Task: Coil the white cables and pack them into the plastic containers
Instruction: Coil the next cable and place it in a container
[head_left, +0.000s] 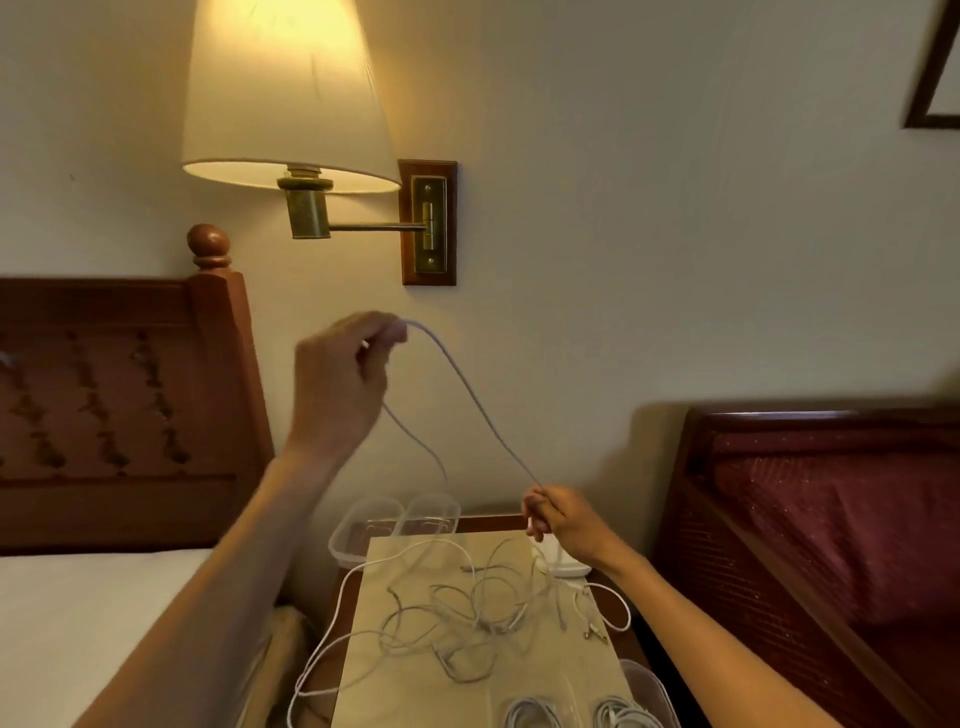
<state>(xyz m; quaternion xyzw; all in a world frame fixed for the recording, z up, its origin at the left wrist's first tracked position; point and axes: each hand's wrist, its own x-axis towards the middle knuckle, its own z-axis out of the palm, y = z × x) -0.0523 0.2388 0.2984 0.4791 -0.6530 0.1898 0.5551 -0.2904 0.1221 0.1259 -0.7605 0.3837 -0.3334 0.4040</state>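
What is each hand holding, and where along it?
One white cable: left hand pinches near its end, raised; right hand grips it further along.

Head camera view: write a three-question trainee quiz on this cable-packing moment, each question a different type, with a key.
1. True or false: the left hand is raised higher than the right hand.
2. Multiple choice: the white cable stretched between the hands is A) lying flat on the table, B) held up in the air, C) wrapped round the wall lamp.
3. Fill in: the two clear containers at the far edge of the table stand ____ each other.

Key: 1 true; 2 B; 3 beside. Loose cables lie tangled on the table, and coiled cables sit at the near edge.
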